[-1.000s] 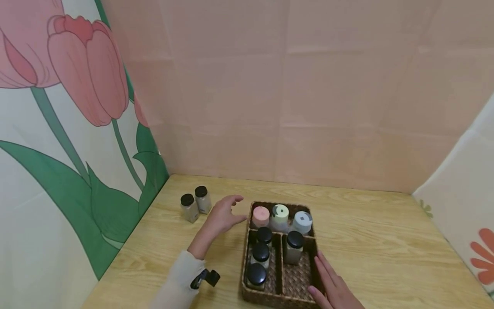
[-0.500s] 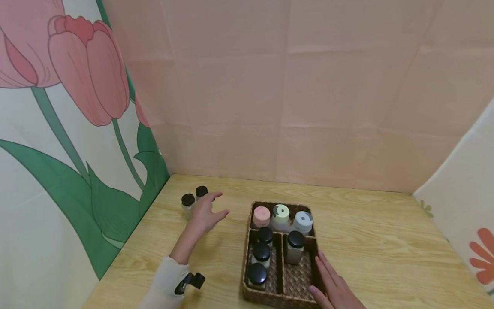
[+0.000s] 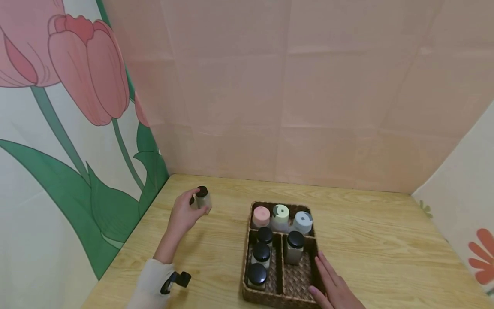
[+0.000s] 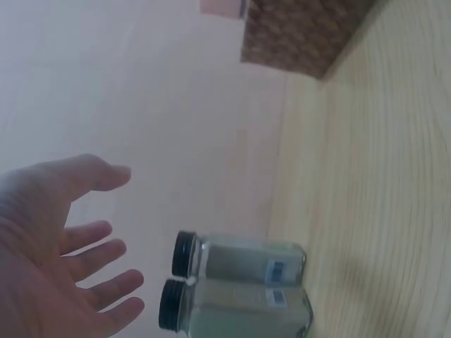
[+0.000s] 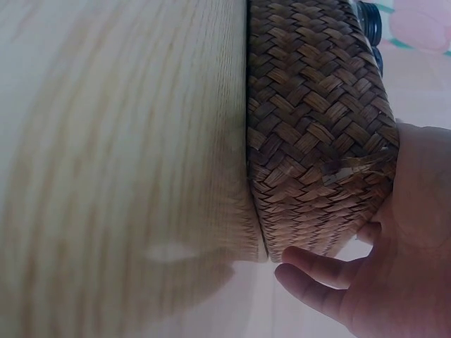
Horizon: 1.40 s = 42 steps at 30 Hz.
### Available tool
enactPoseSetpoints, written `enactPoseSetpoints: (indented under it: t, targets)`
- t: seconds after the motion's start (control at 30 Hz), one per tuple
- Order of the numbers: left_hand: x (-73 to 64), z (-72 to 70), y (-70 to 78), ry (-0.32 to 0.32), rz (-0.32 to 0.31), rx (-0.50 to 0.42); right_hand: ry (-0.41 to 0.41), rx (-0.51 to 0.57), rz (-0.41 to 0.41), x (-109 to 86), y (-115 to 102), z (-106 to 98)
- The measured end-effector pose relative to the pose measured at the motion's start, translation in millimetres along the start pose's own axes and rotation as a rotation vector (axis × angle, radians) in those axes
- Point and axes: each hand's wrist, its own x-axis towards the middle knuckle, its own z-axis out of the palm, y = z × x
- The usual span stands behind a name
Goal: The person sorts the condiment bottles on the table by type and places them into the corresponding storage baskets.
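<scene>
My left hand (image 3: 182, 216) is beside two clear glass jars with black lids at the back left of the table. In the left wrist view, its fingers are spread and a gap separates them from the upper jar (image 4: 243, 259) and the lower jar (image 4: 243, 310). From the head, one jar (image 3: 203, 201) shows past the fingertips, while the other is mostly hidden by the hand. My right hand (image 3: 336, 286) rests along the right wall of a brown woven basket (image 3: 266, 297), fingers fairly straight. The right wrist view shows that hand (image 5: 416, 246) against the basket's outer weave (image 5: 317, 120).
The basket has three compartments. At its back stand containers with a pink lid (image 3: 261, 213), a pale green lid (image 3: 281, 211) and a light blue lid (image 3: 303, 219). Three black-lidded jars line the front left compartment; one jar (image 3: 295, 249) stands in the front right. Fabric walls enclose the table.
My left hand has moved left, away from the basket's side and over to the two jars. My right hand and the basket have stayed in place.
</scene>
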Motion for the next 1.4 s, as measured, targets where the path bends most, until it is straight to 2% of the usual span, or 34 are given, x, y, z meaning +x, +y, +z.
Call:
enactPoseSetpoints:
  t: [0.17,0.33,0.63,0.8,1.1,1.4]
  targets:
    - [2.4,-5.6,-9.3,0.01,-0.001,0.0,-0.02,0.014,0.009,0.3,-0.4,-2.0]
    - [6.2,-7.7,-20.2,0.025,-0.003,0.01,0.0,0.008,-0.002,-0.6,-0.5,-1.0]
    - [11.4,-8.9,-37.5,0.018,-0.06,-0.009,-0.004,-0.002,0.01,-1.1,-1.0,0.3]
    - [14.5,-7.6,-45.6,0.002,-0.117,-0.038,0.016,-0.01,0.004,-1.4,-1.4,1.1]
    - [19.8,1.7,-65.0,-0.026,-0.197,-0.071,0.014,-0.011,0.015,-1.3,-2.1,1.5]
    - [23.3,12.2,-81.3,-0.017,-0.219,-0.1,0.014,-0.006,0.018,-1.2,-3.0,1.1]
